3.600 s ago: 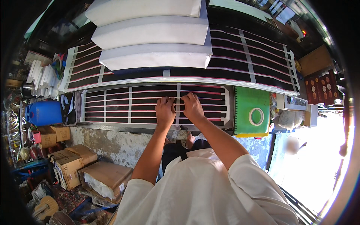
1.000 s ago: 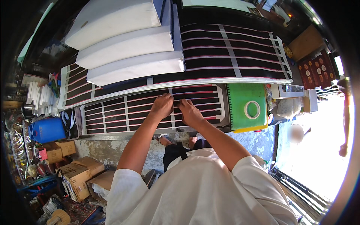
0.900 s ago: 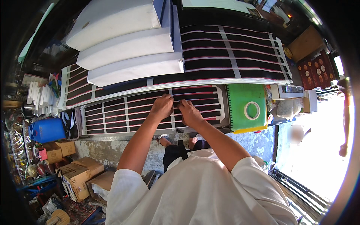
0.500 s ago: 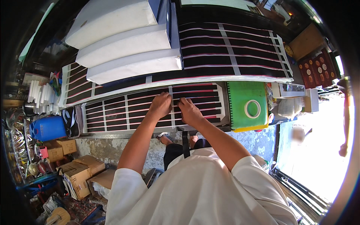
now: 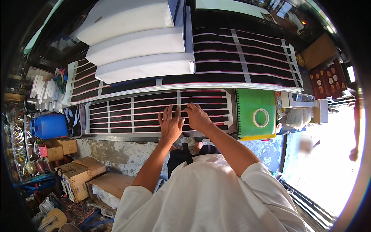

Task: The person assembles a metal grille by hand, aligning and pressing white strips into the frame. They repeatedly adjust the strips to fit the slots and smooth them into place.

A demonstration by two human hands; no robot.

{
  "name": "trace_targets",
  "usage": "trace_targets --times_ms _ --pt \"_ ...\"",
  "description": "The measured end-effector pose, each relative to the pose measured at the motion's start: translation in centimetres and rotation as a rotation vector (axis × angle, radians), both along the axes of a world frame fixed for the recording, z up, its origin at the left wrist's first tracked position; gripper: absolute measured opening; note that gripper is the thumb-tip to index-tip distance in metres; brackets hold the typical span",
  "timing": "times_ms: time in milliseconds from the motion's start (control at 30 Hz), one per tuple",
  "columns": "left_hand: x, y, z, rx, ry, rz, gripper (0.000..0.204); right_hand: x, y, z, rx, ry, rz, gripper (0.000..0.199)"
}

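A long sheet of black strips point(image 5: 154, 116) with pink-and-white lines between them lies in front of me, crossed by pale vertical bands. My left hand point(image 5: 171, 123) rests on it, its fingers spread and reaching toward a pale band point(image 5: 179, 97). Just right of that band is my right hand point(image 5: 198, 117), with the fingers curled down and pressed together at the sheet. What its fingertips grip, if anything, is hidden.
Behind lies a stack of similar striped sheets point(image 5: 266, 69), with white-sided boxes point(image 5: 145, 67) on top. Right of the work are a green spiral-bound book point(image 5: 247, 104) and a white tape roll point(image 5: 261, 117). At left stand a blue jug point(image 5: 49, 126) and cardboard cartons point(image 5: 77, 176).
My left hand has come down nearer to me and its fingers have spread from a closed pose. The right hand stays curled near the same band. The view has shifted slightly.
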State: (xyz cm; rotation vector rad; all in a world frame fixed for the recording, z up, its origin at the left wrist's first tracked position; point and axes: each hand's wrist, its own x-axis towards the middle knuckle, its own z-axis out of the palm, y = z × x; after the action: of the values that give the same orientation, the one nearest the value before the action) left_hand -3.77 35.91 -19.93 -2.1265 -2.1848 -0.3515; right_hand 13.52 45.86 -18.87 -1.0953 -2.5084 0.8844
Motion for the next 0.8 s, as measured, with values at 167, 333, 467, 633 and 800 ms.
trace_targets --times_ms 167,333,467,633,800 --pt "0.2 0.2 -0.4 0.011 -0.07 0.021 0.06 0.0 -0.1 -0.1 0.027 -0.011 0.02 0.044" --pt "-1.8 0.6 -1.2 -0.049 -0.087 0.054 0.061 1.1 -0.1 -0.6 0.015 0.044 0.022 0.043" --pt "-7.8 -0.7 -2.3 -0.041 -0.112 0.315 0.067 6.2 1.1 -0.5 0.224 -0.008 -0.118 0.037" --pt "-16.7 -0.6 -2.7 -0.174 -0.157 0.496 0.075 10.9 5.2 0.7 0.059 -0.3 -0.625 0.038" --pt "-19.1 0.6 -1.5 -0.417 -0.155 0.507 0.074 9.5 7.0 1.4 -0.034 -0.413 -0.691 0.05"
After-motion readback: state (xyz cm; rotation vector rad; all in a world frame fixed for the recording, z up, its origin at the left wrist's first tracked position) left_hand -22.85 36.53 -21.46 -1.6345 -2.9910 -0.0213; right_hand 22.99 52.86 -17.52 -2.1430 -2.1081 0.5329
